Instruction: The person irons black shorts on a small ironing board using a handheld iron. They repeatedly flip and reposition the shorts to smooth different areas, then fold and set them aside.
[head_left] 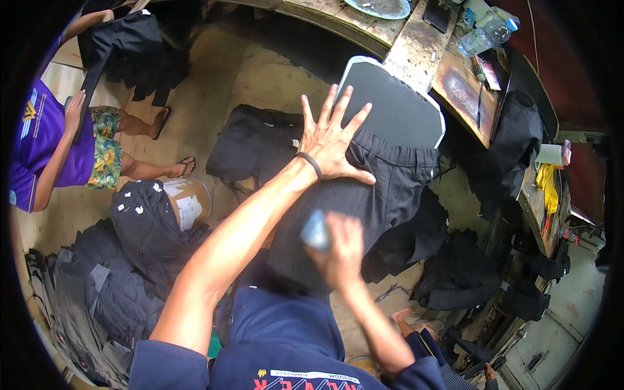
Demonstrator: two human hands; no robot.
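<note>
**Black trousers (396,185) over the near end of a board**

The trousers lie with their gathered waistband (396,149) toward the grey, pale-rimmed board (393,104). The left hand (335,146) is spread wide, palm down over the cloth near the waistband, gripping nothing. Lower down, the right hand (344,247) is curled around a small bluish object (316,231), blurred. Beyond the board, a clear bottle (484,38) stands on the worn tabletop (422,51). A purple-shirted co-worker (68,136) at the left holds dark cloth (127,42).
</note>
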